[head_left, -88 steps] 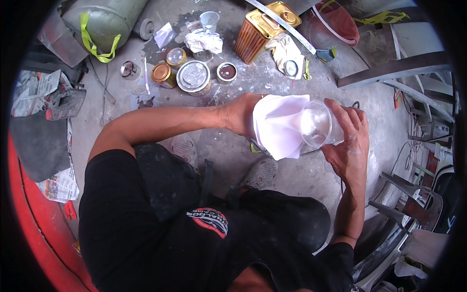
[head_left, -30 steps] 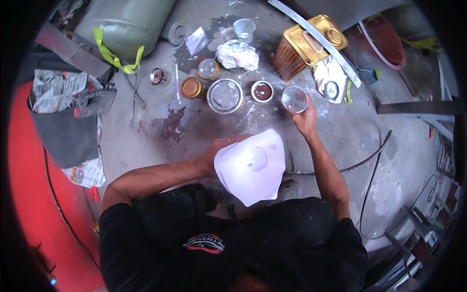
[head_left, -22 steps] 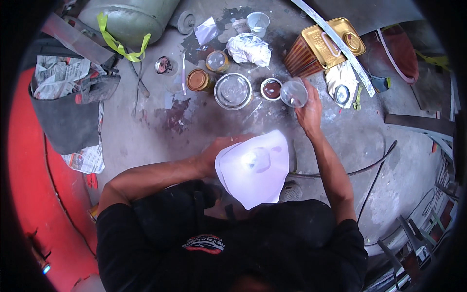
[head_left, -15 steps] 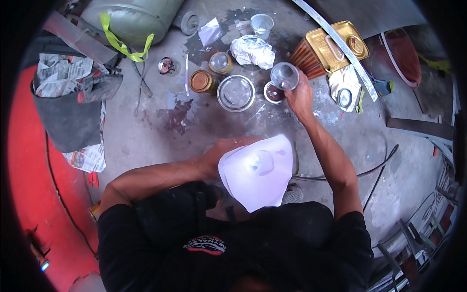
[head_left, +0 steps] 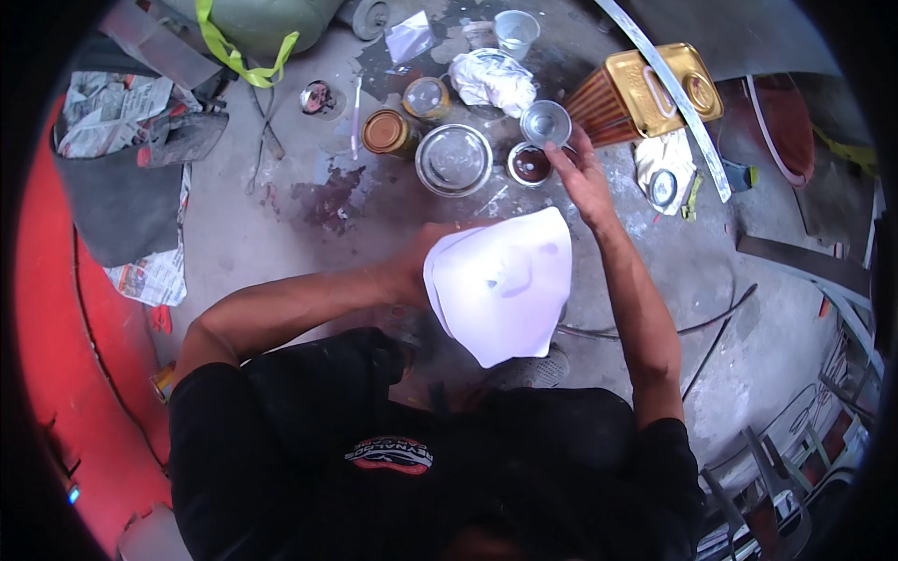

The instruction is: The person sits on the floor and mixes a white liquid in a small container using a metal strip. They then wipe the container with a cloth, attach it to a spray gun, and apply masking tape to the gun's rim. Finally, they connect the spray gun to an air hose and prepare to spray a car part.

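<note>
A white, sheet-like piece (head_left: 505, 318) with a curved outline and a faint darker patch is held up in front of my body. My left hand (head_left: 428, 248) grips its left side; most of its fingers are hidden behind it. On the right, a clear plastic cup (head_left: 545, 123) stands just behind a small open tin of dark brown content (head_left: 530, 165). Beside the cup is my right hand (head_left: 582, 173), thumb and fingers apart, with the thumb close to the rim. Whether it still touches the cup is hard to make out.
A round lidded can (head_left: 454, 160), an orange-brown-lidded jar (head_left: 385, 132), a crumpled white cloth (head_left: 493, 82) and another plastic cup (head_left: 516, 34) are grouped ahead. A gold rectangular can (head_left: 645, 89) stands right, under a long pale strip (head_left: 669, 103). A hose (head_left: 692, 327) crosses the floor.
My right hand has shifted right, away from the clear cup, and its fingers have loosened. The cup sits slightly farther off. The white sheet has risen a little; the whole view has shifted.
</note>
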`<state>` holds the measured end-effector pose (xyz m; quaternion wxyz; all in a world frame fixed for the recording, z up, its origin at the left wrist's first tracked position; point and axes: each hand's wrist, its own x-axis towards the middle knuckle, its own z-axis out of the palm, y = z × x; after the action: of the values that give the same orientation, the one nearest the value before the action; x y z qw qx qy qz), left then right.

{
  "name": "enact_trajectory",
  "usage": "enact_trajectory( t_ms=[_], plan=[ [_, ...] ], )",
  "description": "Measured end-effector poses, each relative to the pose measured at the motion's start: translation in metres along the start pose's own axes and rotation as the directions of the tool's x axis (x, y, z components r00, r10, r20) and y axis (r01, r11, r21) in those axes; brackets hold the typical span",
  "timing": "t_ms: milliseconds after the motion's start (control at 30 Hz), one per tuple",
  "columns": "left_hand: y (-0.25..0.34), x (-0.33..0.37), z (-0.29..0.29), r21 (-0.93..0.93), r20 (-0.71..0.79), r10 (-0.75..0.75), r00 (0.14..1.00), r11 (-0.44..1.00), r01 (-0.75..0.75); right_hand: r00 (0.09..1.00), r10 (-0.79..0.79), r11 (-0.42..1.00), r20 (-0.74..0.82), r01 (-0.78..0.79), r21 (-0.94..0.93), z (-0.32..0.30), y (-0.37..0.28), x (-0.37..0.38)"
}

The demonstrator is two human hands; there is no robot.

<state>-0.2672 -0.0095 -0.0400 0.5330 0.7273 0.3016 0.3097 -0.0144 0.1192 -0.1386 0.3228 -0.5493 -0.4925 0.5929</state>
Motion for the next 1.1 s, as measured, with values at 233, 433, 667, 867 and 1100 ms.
enact_trajectory(
  t_ms=[233, 433, 667, 867, 1100],
  plan=[
    [0.005, 0.016, -0.001, -0.01, 0.009, -0.009, 1.0, 1.0, 0.009, 0.938, -0.28, 0.904, -0.205, 0.186, -0.386, -0.011, -0.019, -0.032],
    [0.0, 0.025, -0.003, -0.112, 0.008, 0.025, 1.0, 0.993, -0.024, 0.979, 0.051, 0.998, 0.198, -0.042, -0.049, -0.076, -0.137, -0.126],
    [0.015, 0.036, 0.001, -0.25, 0.009, -0.104, 0.995, 0.963, 0.103, 0.973, 0.106, 0.98, 0.207, -0.068, -0.185, -0.031, -0.148, -0.149],
    [0.01, 0.036, 0.005, 0.154, -0.127, -0.089, 0.988, 0.982, 0.108, 0.982, 0.119, 0.957, 0.147, -0.153, 0.246, -0.055, -0.142, -0.14],
    [0.022, 0.039, 0.006, 0.201, -0.154, -0.117, 0.981, 0.969, 0.147, 0.989, 0.021, 0.867, -0.144, 0.053, 0.496, -0.055, -0.146, -0.119]
  ],
)
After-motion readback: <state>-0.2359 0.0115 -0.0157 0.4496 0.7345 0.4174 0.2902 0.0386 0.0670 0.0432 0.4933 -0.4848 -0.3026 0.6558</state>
